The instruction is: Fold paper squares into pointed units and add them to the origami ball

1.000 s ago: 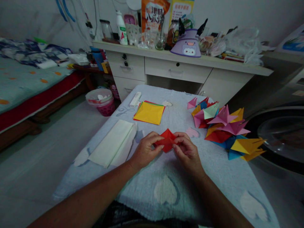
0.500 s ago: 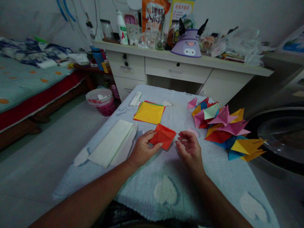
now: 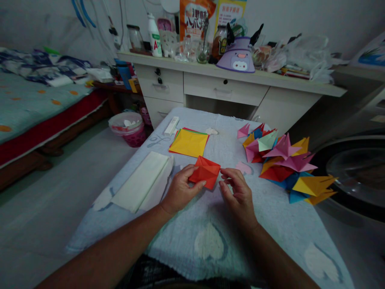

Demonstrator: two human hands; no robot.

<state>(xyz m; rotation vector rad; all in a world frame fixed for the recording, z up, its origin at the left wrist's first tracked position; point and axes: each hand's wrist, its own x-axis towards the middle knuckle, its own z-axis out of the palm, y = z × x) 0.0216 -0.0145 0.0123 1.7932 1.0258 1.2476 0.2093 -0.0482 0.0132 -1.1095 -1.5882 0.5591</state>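
Observation:
A red folded origami paper [image 3: 207, 171] with crossing creases is pinched at its left side by my left hand [image 3: 184, 185], thumb in front and fingers behind. My right hand [image 3: 239, 192] is at the paper's right corner, its index fingertip touching or almost touching that edge. The thumb and fingers of this hand are apart, with nothing between them. Just behind the red paper lies a stack of square coloured sheets [image 3: 190, 143], yellow on top. To the right sits a cluster of folded paper cranes [image 3: 282, 158] in pink, yellow, red, blue and pale green.
A cloth [image 3: 207, 241] with heart prints covers the table. On its left lie a folded white paper [image 3: 142, 178] and a small white box [image 3: 171, 125]. Beyond stands a cluttered white desk [image 3: 222, 84]; a pink bucket [image 3: 129, 130] is on the floor. A round-doored machine [image 3: 355, 176] is at right.
My right hand has moved left, up to the red paper's right corner. The red paper has shifted and turned slightly in my left hand.

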